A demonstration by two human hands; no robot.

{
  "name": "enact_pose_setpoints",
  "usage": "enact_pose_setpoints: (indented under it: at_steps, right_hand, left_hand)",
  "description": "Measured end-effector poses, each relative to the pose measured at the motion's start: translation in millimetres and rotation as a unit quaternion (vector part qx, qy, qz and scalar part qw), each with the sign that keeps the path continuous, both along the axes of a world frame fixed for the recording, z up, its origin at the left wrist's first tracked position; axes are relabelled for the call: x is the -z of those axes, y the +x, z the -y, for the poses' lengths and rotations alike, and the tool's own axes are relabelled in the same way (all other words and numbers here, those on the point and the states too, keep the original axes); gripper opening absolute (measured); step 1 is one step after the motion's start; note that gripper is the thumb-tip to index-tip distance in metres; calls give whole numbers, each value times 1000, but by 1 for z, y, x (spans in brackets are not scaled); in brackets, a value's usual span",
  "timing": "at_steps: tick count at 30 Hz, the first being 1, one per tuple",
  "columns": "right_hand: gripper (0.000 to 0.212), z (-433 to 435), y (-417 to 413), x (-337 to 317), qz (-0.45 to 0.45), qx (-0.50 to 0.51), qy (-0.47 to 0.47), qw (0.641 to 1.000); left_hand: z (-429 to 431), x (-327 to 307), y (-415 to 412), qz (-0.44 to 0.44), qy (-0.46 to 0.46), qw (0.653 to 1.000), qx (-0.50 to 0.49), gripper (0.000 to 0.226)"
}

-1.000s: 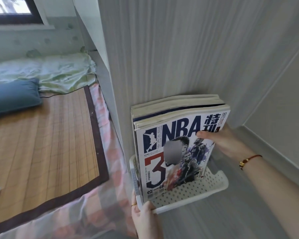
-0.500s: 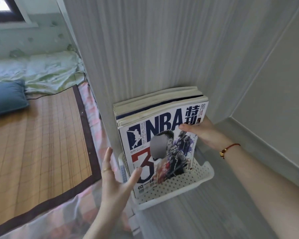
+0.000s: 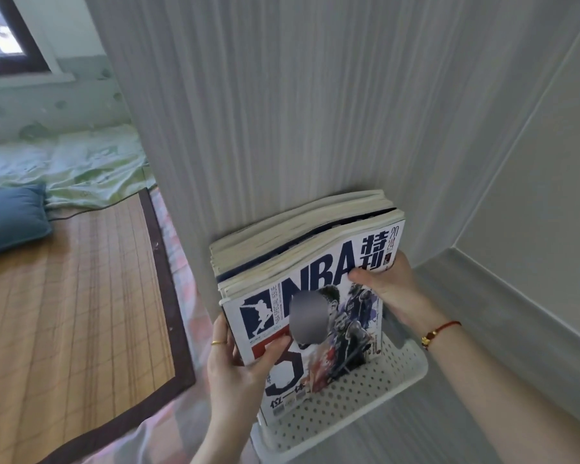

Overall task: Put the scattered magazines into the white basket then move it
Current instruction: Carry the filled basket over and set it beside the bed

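A stack of magazines (image 3: 315, 256) stands upright in the white perforated basket (image 3: 375, 390), which rests on a grey surface against a striped grey panel. The front magazine has a white cover with blue "NBA" lettering. My left hand (image 3: 241, 360) grips the stack's left edge, thumb across the front cover, fingers behind. My right hand (image 3: 389, 289) holds the stack's right edge near the top, thumb on the cover. The basket's far side is hidden by the magazines.
The striped panel (image 3: 282, 128) rises right behind the basket, and a grey wall (image 3: 533, 195) closes the corner on the right. To the left lies a bed with a bamboo mat (image 3: 64, 296), a blue pillow (image 3: 10, 219) and a green blanket (image 3: 81, 165).
My left hand let go of the basket's front rim, rose open, and now grips the left edge of the magazine stack. My right hand stayed on the stack's right edge.
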State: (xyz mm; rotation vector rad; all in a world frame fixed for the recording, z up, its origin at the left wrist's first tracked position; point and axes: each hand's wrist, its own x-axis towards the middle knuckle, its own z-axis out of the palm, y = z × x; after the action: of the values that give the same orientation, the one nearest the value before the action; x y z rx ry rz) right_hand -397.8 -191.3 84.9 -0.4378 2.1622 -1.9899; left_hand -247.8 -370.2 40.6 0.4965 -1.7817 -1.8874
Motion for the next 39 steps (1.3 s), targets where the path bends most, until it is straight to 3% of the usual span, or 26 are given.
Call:
enact_pose_setpoints:
  at_steps: [3, 10, 14, 16, 18, 21, 23, 26, 30, 34, 39]
  right_hand:
    - [50, -1, -9, -7, -27, -35, -2, 999]
    - [63, -17, -6, -1, 10, -35, 53, 998]
    - [55, -17, 2, -12, -4, -5, 48, 999]
    - [69, -15, 2, -21, -5, 18, 14, 1000]
    - [81, -10, 1, -33, 1, 52, -28, 998]
    - [73, 3, 0, -50, -21, 118, -45, 992]
    - [54, 8, -3, -54, -10, 148, -47, 988]
    - [47, 11, -5, -59, 19, 175, -44, 983]
    - [48, 11, 2, -64, 2, 163, -19, 986]
    - [69, 0, 18, -75, -13, 165, 59, 984]
    - [58, -33, 56, -82, -58, 212, 17, 975]
  left_hand:
    - [4, 1, -8, -7, -24, 1000, 13, 74]
    - [-8, -7, -13, 14, -24, 999, 18, 60]
    - [-14, -16, -3, 36, -106, 993, -38, 83]
    - [-18, -28, 4, -25, -148, 985, -87, 90]
    - [-20, -46, 7, -123, -178, 971, -104, 79]
    - [-24, -76, -4, -182, -225, 954, -77, 59]
    - [-26, -91, -14, -152, -248, 954, -73, 42]
    - [-24, -94, -19, -114, -262, 955, -80, 33]
    - [-19, -95, -14, -97, -269, 957, -51, 35]
    - [-12, -92, 6, -89, -215, 972, 25, 51]
    - [-12, -65, 47, -44, -202, 976, 65, 60]
